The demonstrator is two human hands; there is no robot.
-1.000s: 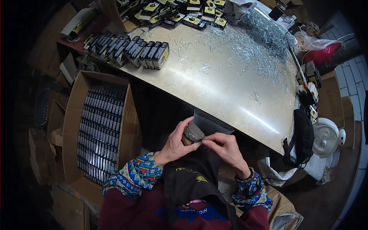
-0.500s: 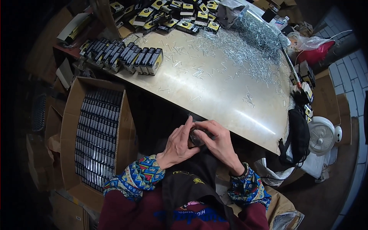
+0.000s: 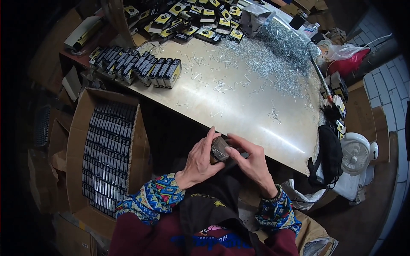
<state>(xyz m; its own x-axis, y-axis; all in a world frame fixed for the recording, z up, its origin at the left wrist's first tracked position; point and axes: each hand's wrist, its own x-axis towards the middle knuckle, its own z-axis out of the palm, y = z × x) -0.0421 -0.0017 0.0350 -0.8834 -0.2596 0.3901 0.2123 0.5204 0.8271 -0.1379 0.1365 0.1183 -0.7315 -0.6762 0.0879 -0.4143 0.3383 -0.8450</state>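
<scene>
In front of my body, just off the table's near edge, my left hand (image 3: 200, 158) is closed round a small dark box (image 3: 219, 149). One greyish face of the box points up toward me, with thin bright lines on it that I cannot make out clearly. On the other side, my right hand (image 3: 251, 160) has its thumb and forefinger apart at the box's right edge. Its thumb tip is beside the box or just touching it; its other fingers are partly hidden. I see nothing held in the right hand.
Bent metal wires (image 3: 284, 53) are heaped and scattered across the metal-topped table (image 3: 256, 119). Black-and-yellow boxes (image 3: 164, 72) stand in a row at its left edge; more boxes (image 3: 209, 35) lie piled behind. An open carton (image 3: 139, 141) of packed boxes is left; a white fan (image 3: 355, 154) right.
My right hand has drawn back a little to the right, its fingers opening off the box. More of the box's upper face now shows. The left hand keeps its hold.
</scene>
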